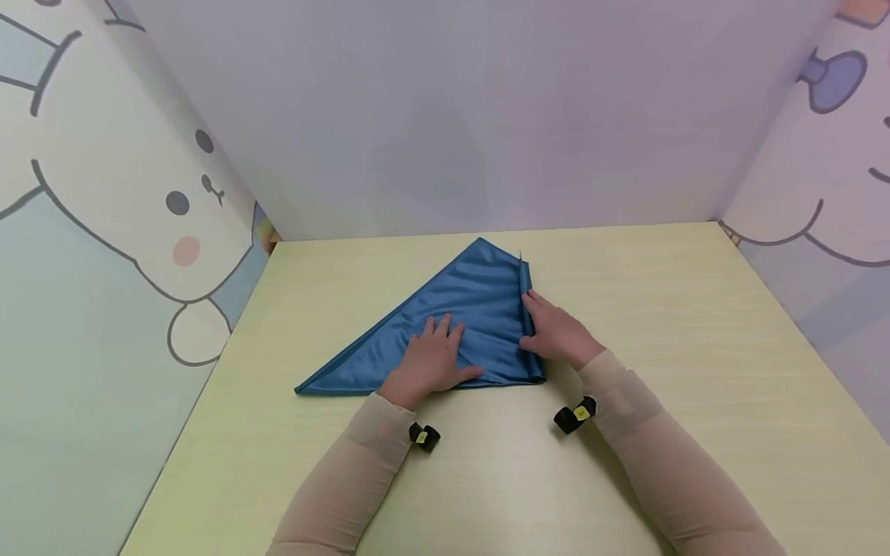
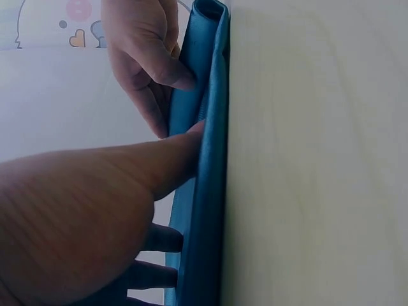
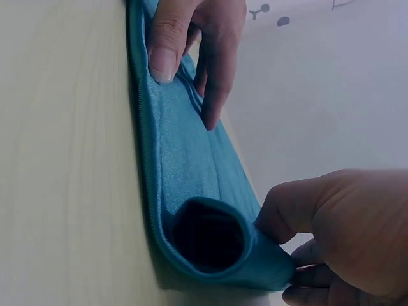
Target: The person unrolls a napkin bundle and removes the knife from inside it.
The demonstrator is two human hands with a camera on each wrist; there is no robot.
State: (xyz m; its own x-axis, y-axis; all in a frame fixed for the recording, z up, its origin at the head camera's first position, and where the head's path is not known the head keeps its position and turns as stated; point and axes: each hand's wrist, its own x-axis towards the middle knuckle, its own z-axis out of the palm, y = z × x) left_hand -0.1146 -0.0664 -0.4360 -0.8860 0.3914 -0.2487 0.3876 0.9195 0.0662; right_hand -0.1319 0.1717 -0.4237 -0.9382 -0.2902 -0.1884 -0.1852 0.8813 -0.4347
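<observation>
A shiny blue cloth (image 1: 487, 293), folded into a roughly triangular shape, lies on the table with its long point toward the left. Its right side is wound into a narrow roll (image 1: 537, 369), whose hollow end shows in the right wrist view. My left hand (image 1: 431, 363) rests on the middle of the cloth near its front edge, fingers spread and palm down. At the roll, my right hand (image 1: 562, 333) holds it between thumb and fingers. The left wrist view shows that thumb on the near side of the roll, the other fingers partly hidden behind it.
The pale wooden table (image 1: 695, 347) spreads out around the cloth. A plain whitish wall panel (image 1: 445, 116) rises behind it, and panels with cartoon animals stand to the left and right. Small black cameras (image 1: 574, 417) are strapped to both wrists.
</observation>
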